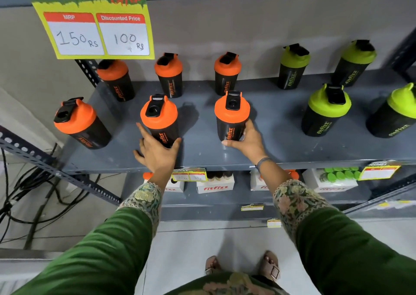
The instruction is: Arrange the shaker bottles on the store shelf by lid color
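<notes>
Gripping low on the black bodies, your left hand [157, 153] wraps its fingers [143, 131] around one orange-lidded shaker bottle [160, 121] and your right hand [246, 140] clasps another [231, 117], both upright at the front of the grey shelf [202, 157]. They look light, stiff and smooth, so hold mid-body. Behind stand three more orange-lidded bottles [169, 75]; green-lidded ones [325, 110] sit right.
</notes>
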`<state>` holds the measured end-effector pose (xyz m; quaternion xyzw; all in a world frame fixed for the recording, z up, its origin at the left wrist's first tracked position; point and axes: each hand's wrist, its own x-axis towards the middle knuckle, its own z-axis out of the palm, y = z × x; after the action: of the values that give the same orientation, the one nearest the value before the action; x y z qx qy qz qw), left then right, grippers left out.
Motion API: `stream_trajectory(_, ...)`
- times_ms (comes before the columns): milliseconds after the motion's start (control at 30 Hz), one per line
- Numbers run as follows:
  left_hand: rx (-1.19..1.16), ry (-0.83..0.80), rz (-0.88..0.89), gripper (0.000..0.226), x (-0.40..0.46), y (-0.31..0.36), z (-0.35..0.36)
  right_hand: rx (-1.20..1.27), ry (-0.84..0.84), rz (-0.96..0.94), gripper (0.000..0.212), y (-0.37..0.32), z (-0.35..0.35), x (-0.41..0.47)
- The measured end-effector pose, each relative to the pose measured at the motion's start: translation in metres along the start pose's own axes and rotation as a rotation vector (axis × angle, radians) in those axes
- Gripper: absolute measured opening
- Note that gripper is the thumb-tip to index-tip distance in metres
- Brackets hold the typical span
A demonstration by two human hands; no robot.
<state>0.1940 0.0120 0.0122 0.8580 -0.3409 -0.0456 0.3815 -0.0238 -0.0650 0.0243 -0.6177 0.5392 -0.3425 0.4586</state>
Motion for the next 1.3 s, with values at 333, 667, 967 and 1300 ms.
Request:
stream_trajectory(333,-0.136,0.132,0.303,0.077,-0.137,0.025,0.027,0.290,0.689,-0.149,0.042,0.046,-0.065,-0.054)
stream_trajectory(667,-0.465,-0.397,0.384,0.119,-0.192,0.192,0.127,0.086,1.034,-0.154,0.098,0.107,-0.258,-0.025)
stream_trajectory(967,-0.383,-0.374,0.194,0.131,-0.207,0.263,0.186,0.075,0.723,-0.086,0.115,0.132,-0.322,0.009)
stream_trajectory(1300,-0.346,-0.301,0.205,0.132,-0.209,0.255,0.184,0.105,0.641,-0.081,0.118,0.129,-0.329,0.017)
